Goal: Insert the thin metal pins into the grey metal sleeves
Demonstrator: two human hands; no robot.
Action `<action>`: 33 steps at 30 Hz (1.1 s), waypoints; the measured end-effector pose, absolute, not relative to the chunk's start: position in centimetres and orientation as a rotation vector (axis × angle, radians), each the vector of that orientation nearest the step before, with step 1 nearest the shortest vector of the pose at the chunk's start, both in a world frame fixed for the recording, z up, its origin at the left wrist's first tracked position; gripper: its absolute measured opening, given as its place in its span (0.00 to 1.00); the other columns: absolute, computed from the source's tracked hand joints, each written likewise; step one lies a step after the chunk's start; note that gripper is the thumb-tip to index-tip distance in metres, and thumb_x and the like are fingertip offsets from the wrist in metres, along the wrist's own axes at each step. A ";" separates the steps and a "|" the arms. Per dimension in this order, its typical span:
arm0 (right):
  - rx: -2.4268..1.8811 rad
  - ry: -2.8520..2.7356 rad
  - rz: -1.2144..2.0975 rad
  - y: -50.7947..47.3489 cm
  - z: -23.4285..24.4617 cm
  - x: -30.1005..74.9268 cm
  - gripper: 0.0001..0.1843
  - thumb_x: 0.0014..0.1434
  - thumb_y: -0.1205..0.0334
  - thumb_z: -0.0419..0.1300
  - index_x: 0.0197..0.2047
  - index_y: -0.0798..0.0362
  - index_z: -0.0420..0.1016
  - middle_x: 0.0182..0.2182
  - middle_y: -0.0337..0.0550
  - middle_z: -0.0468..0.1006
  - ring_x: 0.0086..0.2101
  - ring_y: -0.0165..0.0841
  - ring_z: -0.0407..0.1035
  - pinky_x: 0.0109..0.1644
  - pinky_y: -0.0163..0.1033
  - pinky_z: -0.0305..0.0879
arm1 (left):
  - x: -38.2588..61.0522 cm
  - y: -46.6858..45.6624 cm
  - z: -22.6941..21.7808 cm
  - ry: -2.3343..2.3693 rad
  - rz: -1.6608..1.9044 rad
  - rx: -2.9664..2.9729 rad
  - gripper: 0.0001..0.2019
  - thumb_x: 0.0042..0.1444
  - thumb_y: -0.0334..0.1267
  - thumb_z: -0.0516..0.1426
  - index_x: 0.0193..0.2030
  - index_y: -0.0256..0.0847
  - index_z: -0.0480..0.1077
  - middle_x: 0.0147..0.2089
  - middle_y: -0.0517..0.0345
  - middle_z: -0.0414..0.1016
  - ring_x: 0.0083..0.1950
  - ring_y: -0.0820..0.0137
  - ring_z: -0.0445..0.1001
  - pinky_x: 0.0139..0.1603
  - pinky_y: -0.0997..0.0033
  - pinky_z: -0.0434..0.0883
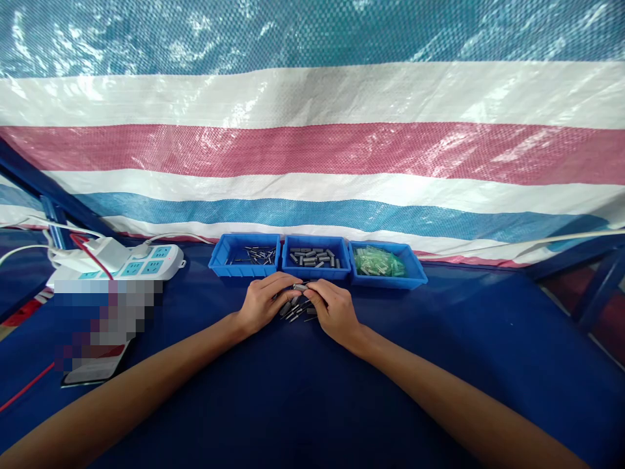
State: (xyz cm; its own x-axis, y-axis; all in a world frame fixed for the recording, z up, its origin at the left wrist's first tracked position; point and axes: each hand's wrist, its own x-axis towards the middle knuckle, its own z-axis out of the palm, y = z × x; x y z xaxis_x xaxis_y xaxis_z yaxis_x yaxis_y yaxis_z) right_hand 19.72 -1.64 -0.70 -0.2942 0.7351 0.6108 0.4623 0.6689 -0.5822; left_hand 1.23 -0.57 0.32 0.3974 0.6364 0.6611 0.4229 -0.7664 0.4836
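Left hand [261,304], right hand [338,311] in front of middle bin [316,273], fingertips of both pinched on small metal tube [300,287]; loose pins [298,312] also before bin.

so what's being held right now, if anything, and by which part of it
A small grey cylinder, held near its ends: the left grip at its left end, the right grip at its right.

Parts bins [316,271] and striped tarp [312,150] suggest a workshop.
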 end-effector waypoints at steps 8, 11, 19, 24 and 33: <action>-0.957 -1.962 0.392 -1.7 -0.6 19.7 0.13 0.65 0.63 0.49 0.33 0.54 0.72 0.26 0.42 0.73 0.27 0.30 0.68 0.33 0.35 0.62 | 1.2 -0.8 0.6 0.979 1.259 2.420 0.08 0.59 0.36 0.56 0.44 0.37 0.70 0.40 0.51 0.75 0.40 0.71 0.74 0.37 0.76 0.72; -0.972 -1.949 0.392 -1.7 -0.4 19.7 0.14 0.66 0.63 0.48 0.31 0.54 0.70 0.24 0.41 0.72 0.26 0.30 0.66 0.32 0.35 0.61 | 1.2 -1.0 0.5 1.016 1.228 2.397 0.08 0.58 0.36 0.56 0.44 0.37 0.69 0.42 0.52 0.75 0.32 0.76 0.73 0.30 0.79 0.70; -0.983 -1.926 0.427 -1.8 -0.2 19.7 0.13 0.65 0.64 0.49 0.30 0.54 0.69 0.24 0.41 0.71 0.26 0.29 0.66 0.32 0.35 0.59 | 1.3 -1.3 0.5 1.141 1.216 2.353 0.09 0.58 0.37 0.56 0.44 0.39 0.69 0.38 0.57 0.77 0.24 0.80 0.70 0.28 0.81 0.68; -0.983 -1.918 0.426 -1.8 0.0 19.8 0.14 0.65 0.64 0.49 0.30 0.54 0.69 0.25 0.41 0.71 0.27 0.30 0.66 0.33 0.35 0.60 | 1.1 -1.0 0.5 1.027 1.259 2.436 0.10 0.61 0.35 0.53 0.48 0.39 0.70 0.41 0.52 0.75 0.41 0.72 0.74 0.40 0.76 0.71; -0.914 -1.953 0.486 -2.0 0.0 19.8 0.14 0.64 0.61 0.50 0.51 0.52 0.67 0.29 0.42 0.72 0.26 0.30 0.66 0.30 0.35 0.63 | 0.8 -0.8 -0.5 1.036 1.293 2.356 0.11 0.63 0.40 0.50 0.50 0.40 0.65 0.40 0.56 0.77 0.35 0.75 0.77 0.36 0.80 0.72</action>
